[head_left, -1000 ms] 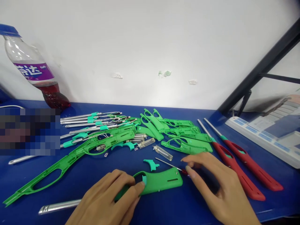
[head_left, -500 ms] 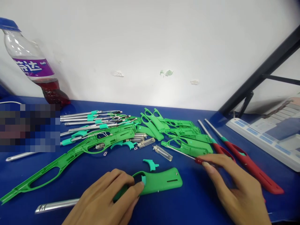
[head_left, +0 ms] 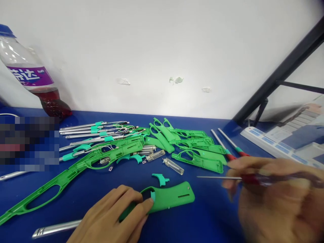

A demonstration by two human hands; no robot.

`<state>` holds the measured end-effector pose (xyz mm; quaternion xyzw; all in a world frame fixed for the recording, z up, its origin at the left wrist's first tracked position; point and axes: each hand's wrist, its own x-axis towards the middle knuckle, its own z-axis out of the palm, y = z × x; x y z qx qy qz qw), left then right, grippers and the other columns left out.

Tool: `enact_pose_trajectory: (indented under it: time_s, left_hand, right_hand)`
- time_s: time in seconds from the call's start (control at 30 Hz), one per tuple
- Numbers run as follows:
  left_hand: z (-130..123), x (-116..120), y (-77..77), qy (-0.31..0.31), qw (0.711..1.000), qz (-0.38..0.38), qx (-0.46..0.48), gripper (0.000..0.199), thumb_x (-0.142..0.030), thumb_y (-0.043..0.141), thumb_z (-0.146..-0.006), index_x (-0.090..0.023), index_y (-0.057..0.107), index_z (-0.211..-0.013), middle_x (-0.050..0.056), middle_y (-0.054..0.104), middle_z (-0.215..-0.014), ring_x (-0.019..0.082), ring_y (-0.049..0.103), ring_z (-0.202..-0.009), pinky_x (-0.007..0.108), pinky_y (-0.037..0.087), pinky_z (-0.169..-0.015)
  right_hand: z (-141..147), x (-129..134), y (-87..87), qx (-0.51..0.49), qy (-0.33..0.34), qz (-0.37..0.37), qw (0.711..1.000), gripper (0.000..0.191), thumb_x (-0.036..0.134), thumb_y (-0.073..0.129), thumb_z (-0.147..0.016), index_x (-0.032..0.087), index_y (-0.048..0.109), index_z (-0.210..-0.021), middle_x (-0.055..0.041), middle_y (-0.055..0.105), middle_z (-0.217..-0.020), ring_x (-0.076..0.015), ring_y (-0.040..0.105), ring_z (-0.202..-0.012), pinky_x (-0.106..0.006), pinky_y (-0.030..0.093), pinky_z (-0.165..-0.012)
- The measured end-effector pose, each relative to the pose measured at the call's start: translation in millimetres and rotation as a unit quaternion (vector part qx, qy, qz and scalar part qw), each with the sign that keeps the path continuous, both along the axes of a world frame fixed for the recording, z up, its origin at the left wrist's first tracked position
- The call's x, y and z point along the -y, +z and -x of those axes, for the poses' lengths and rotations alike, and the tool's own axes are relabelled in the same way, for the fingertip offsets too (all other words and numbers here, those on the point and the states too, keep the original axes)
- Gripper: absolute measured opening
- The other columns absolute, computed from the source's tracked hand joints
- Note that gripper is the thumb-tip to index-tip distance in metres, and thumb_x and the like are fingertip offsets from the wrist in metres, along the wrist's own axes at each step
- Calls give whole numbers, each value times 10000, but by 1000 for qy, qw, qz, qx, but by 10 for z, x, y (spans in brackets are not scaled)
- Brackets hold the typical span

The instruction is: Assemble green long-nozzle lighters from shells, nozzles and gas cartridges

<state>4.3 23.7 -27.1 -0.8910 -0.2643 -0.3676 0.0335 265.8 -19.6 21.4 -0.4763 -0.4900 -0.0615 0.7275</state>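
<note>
My left hand [head_left: 115, 214] is closed around the middle of a green utility lighter [head_left: 174, 197] lying on the blue table. The lighter's metal tube [head_left: 57, 228] sticks out to the left, and its teal trigger shows by my fingertips. In my right hand [head_left: 280, 202], blurred by motion, is a screwdriver [head_left: 219, 178] with a dark red handle; its thin shaft points left, above the table and apart from the lighter. A loose teal trigger [head_left: 160, 179] lies just behind the lighter, and a clear fuel tank [head_left: 173, 166] rests farther back.
Green casing halves [head_left: 199, 160] lie across the middle. Metal tubes with teal collars and wires [head_left: 83, 128] are piled at left. Two red lighters [head_left: 229, 156] lie at right, partly hidden by my right hand. A drink bottle [head_left: 48, 98], a white power strip [head_left: 268, 141] and a wall stand behind.
My right hand has raised the screwdriver off the table and turned it so that its handle lies in the hand. My left hand keeps its hold on the lighter.
</note>
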Motion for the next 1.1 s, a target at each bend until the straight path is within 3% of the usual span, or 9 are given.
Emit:
enact_pose_trajectory:
  time_s: [0.13,0.3,0.43,1.1]
  left_hand:
    - [-3,4,-22,3,1000,-4,-3,329,-222,378,-1164,-265,702,-1203,-25,740,-1028,159,669,-969,293,476,-901]
    - [-3,28,-31,8,1000,-3,-8,326,-222,381,-1164,-267,701,-1203,-28,741,-1025,160,669,-967,302,475,-918]
    - [-4,25,-18,5,1000,-2,-7,319,-213,377,-1162,-255,690,-1206,-19,740,-1032,157,674,-956,302,479,-883]
    - [26,22,-75,-3,1000,8,-29,379,-191,355,-1156,-273,713,-1252,-17,731,-1036,157,661,-1028,288,474,-974]
  right_hand:
    - [147,-57,-78,-6,5,4,1000,256,459,666,-1048,230,563,-996,44,647,-726,-138,660,-500,-274,519,-393]
    - [30,-21,-152,25,96,52,994,159,391,571,-1107,237,558,-1067,49,654,-722,-133,662,-514,-256,531,-376]
    - [12,-26,-147,43,130,69,988,121,365,534,-1121,248,551,-1092,46,685,-760,-123,671,-530,-244,561,-399]
    - [3,-8,-140,81,156,125,977,47,265,556,-1102,257,596,-1125,56,688,-740,-84,645,-523,-192,546,-467]
